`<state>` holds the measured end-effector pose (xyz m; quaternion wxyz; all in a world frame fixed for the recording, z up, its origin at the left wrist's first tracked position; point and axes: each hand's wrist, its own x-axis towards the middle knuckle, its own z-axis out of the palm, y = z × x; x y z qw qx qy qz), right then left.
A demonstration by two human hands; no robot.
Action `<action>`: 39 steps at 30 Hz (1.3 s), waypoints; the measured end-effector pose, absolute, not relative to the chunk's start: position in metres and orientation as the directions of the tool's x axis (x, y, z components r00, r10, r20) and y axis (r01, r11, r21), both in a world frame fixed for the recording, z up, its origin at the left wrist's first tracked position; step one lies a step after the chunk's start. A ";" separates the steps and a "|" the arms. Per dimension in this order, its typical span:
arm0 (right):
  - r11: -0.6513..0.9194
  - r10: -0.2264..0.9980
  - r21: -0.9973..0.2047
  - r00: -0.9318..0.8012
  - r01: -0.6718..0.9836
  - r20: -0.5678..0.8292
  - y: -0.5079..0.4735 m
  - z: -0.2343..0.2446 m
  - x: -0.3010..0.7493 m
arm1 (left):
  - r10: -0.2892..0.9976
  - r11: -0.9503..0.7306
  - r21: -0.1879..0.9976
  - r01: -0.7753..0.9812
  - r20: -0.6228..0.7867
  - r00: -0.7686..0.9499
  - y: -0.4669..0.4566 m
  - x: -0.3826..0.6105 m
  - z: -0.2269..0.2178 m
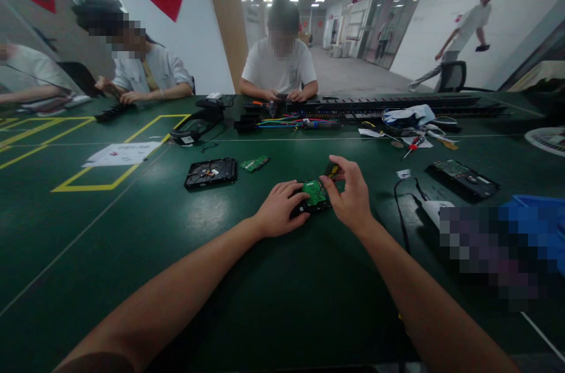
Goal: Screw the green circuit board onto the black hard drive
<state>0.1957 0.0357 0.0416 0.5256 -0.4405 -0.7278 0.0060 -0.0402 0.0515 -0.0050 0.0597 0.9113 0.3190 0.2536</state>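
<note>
A small hard drive with a green circuit board point(315, 196) lies on the green table point(176, 243) in front of me. My left hand point(280, 208) is curled around its left side and steadies it. My right hand point(348, 193) is closed on a black and yellow screwdriver point(332, 171), whose tip points down at the board. A second hard drive point(210, 173) lies open further left, with a loose green circuit board point(255, 163) beside it.
Another drive point(462, 177) and a white power strip with cable point(435, 211) sit at the right. Wires and tools point(286, 122) lie across the far side, where two people sit working. Yellow floor-style tape marks point(83, 186) and a paper sheet point(121, 153) lie left.
</note>
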 end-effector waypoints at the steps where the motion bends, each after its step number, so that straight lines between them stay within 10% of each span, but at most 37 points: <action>1: 0.609 0.648 -0.477 -0.050 0.634 0.760 0.036 0.041 0.196 | 0.611 -0.790 0.270 0.550 0.426 0.668 0.052 -0.040 -0.005; 39: 0.623 0.646 -0.480 -0.061 0.617 0.760 0.033 0.038 0.194 | 0.606 -0.793 0.277 0.542 0.442 0.661 0.051 -0.040 -0.005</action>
